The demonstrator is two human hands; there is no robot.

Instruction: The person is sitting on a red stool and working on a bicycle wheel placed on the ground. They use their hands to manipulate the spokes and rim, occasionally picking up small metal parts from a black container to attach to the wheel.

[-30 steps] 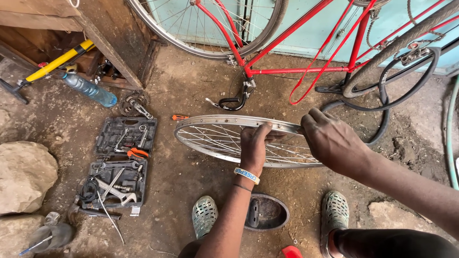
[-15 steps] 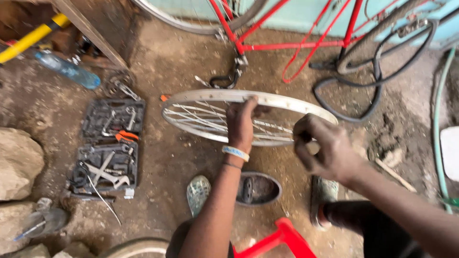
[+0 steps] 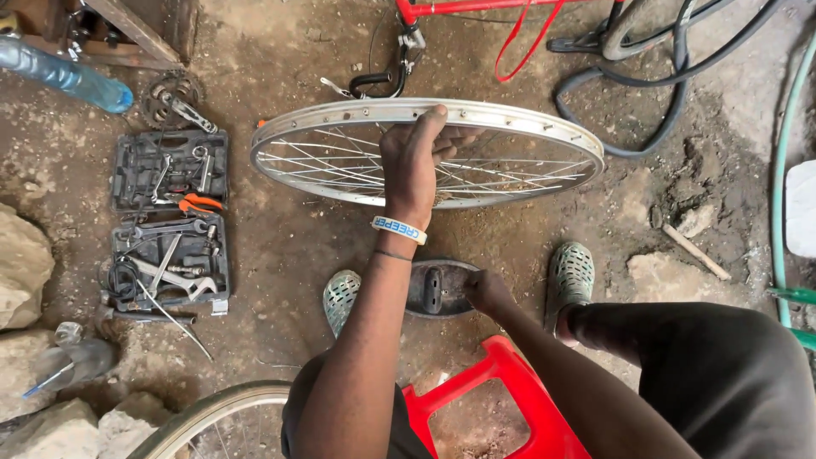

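Now wheel rim under left hand

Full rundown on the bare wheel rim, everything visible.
The wheel rim is a silvery metal bicycle rim with thin wire spokes, no tyre or tube, valve and spoke holes along its outer face. It stands nearly edge-on above the dirt floor, held by the left hand gripping its top edge, fingers through the spokes. The right hand is off it.

Counted on the dirt floor: one bare spoked wheel rim, two open tool trays, two green clogs, one red stool, one blue bottle, one black saddle.
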